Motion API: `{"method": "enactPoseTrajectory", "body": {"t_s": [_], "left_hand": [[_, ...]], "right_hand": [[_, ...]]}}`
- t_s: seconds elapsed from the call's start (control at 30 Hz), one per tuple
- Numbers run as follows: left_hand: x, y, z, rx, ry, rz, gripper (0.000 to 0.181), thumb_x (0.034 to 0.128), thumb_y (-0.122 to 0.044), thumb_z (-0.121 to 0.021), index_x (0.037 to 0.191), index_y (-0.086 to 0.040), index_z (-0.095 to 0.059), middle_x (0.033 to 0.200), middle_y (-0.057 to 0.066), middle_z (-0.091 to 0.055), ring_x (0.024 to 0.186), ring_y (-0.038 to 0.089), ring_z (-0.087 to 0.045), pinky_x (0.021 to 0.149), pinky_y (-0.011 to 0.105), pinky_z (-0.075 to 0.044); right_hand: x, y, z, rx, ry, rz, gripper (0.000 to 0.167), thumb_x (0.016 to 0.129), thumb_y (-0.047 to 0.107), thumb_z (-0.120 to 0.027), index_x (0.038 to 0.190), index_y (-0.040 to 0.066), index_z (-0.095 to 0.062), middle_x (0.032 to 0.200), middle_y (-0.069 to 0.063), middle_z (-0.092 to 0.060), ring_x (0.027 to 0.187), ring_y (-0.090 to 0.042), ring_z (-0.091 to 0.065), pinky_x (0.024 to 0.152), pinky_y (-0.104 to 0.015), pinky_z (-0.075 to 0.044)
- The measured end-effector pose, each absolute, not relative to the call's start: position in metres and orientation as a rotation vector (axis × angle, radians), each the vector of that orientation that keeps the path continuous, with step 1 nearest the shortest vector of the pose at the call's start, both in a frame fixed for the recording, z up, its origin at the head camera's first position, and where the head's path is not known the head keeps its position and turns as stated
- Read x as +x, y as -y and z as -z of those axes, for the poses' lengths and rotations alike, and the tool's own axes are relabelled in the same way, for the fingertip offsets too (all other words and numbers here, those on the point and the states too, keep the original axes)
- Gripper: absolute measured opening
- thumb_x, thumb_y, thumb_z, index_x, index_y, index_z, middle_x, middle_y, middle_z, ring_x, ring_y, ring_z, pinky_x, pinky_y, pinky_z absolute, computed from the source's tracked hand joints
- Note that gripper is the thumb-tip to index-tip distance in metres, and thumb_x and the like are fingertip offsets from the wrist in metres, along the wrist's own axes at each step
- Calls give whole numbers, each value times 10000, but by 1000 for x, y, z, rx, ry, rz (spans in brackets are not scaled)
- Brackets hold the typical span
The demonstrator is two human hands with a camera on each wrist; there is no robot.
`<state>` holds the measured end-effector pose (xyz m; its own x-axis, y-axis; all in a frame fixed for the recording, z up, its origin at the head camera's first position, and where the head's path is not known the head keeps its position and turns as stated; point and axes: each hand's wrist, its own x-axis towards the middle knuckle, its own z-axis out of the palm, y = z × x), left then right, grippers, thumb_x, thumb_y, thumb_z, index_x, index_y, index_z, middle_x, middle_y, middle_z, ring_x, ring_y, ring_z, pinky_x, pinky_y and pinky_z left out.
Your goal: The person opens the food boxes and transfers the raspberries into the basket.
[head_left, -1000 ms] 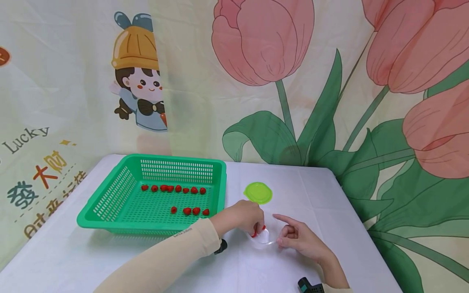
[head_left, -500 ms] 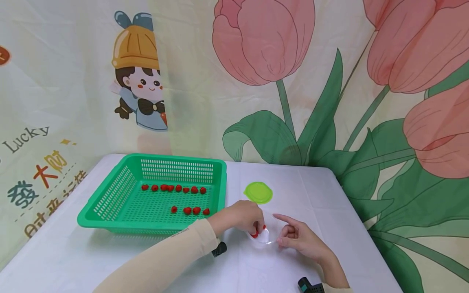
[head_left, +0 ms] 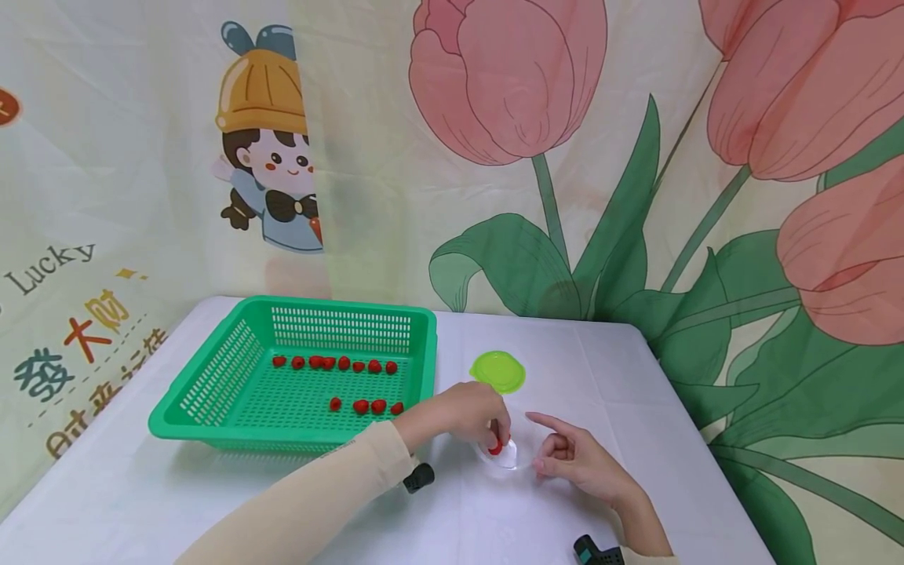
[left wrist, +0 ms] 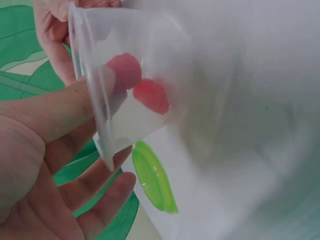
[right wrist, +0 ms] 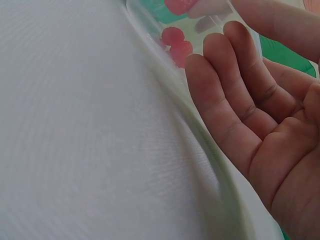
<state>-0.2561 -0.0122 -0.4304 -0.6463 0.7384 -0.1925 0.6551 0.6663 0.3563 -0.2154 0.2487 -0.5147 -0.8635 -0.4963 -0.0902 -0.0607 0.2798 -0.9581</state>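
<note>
My left hand (head_left: 473, 412) reaches over a clear plastic cup (left wrist: 160, 37), its fingers inside the rim. Between thumb and fingertips it pinches a red raspberry (left wrist: 126, 71). Below that, another raspberry (left wrist: 151, 96) shows through the cup wall; the right wrist view shows two raspberries (right wrist: 173, 36) low in the cup. On the cup's right side, my right hand (head_left: 582, 463) holds it between the thumb and the stretched index finger, the other fingers curled. Part of the cup is hidden behind the left hand in the head view.
A green plastic basket (head_left: 282, 435) stands at the left, with a back row of several raspberries (head_left: 344, 363) and a shorter front row (head_left: 362, 407). A lime-green lid (head_left: 498, 371) lies behind the cup on the white-covered table (head_left: 600, 361). A printed curtain hangs behind.
My left hand has risen slightly within the cup, the pinched raspberry with it, and its forearm has shifted a little left. The right hand and cup have stayed in place.
</note>
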Motion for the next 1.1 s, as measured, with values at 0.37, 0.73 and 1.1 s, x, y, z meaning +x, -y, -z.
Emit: {"method": "enactPoseTrajectory", "body": {"t_s": [0.37, 0.73, 1.1], "left_hand": [[-257, 27, 411, 1158, -2546, -472, 108, 959, -163, -805, 1014, -242, -856, 921, -185, -745, 916, 10, -642, 833, 247, -526], [-256, 61, 391, 1224, -2502, -640, 116, 966, -170, -802, 1075, -193, -835, 950, -167, -751, 968, 9, -664, 911, 269, -545], [-249, 123, 363, 1124, -2578, -752, 155, 975, -211, -795, 1120, -258, -820, 989, -197, -747, 999, 36, -682, 891, 291, -572]], "right_hand": [[-216, -247, 514, -471, -2175, 1612, 751, 966, 125, -795, 1621, 111, -429, 940, -129, -697, 851, -240, -724, 827, -279, -609], [-215, -246, 514, -469, -2179, 1607, 741, 971, 131, -790, 1619, 114, -431, 949, -118, -691, 861, -245, -729, 840, -297, -620], [-217, -247, 517, -496, -2178, 1615, 748, 965, 112, -792, 1619, 113, -430, 954, -106, -680, 843, -200, -720, 822, -289, -617]]}}
